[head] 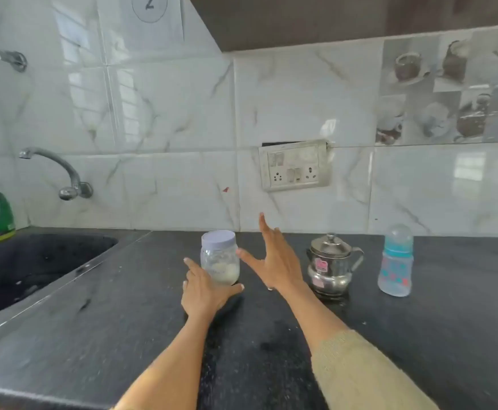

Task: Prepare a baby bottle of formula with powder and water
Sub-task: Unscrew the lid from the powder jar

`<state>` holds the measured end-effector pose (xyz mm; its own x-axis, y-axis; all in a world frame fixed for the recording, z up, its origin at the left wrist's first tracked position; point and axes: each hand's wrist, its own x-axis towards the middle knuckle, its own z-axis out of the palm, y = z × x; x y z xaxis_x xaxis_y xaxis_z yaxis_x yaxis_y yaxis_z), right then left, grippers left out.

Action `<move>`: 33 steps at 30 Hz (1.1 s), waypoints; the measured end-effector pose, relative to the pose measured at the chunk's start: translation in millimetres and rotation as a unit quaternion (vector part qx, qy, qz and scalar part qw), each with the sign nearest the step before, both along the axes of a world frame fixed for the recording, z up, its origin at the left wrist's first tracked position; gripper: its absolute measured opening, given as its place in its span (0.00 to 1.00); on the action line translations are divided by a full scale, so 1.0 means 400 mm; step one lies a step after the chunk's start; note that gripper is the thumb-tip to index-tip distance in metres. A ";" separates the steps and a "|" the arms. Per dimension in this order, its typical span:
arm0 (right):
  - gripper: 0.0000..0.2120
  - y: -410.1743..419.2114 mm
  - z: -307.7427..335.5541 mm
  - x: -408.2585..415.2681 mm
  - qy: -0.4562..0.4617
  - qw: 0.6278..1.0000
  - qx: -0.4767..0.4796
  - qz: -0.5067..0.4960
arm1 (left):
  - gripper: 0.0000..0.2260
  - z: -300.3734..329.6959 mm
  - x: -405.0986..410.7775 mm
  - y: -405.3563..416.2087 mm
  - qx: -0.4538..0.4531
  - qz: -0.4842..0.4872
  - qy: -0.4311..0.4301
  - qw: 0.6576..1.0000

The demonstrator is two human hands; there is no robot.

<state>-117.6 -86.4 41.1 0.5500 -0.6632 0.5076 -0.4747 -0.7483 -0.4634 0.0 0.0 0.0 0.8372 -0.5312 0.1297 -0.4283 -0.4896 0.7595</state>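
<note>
Powder jar (220,258): clear, pale lid on, upright on dark counter (123,306) nr centre. L hand (202,288) cupped round its base, thumb in front. R hand (274,258) spread wide, empty, just beside jar. Steel kettle (330,264) to right; baby bottle (396,261) w/ cap further right. Sink (34,261) at left.

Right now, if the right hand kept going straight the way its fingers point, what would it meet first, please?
Probably the tiled wall: the open right hand points up and away, passing between the powder jar and the steel kettle. Depth is unclear.
</note>
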 end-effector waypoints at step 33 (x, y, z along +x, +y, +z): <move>0.41 0.232 0.124 -0.331 0.115 0.988 0.093 -0.052 | 0.38 -0.011 -0.411 0.226 -0.056 -0.150 -0.007 0.987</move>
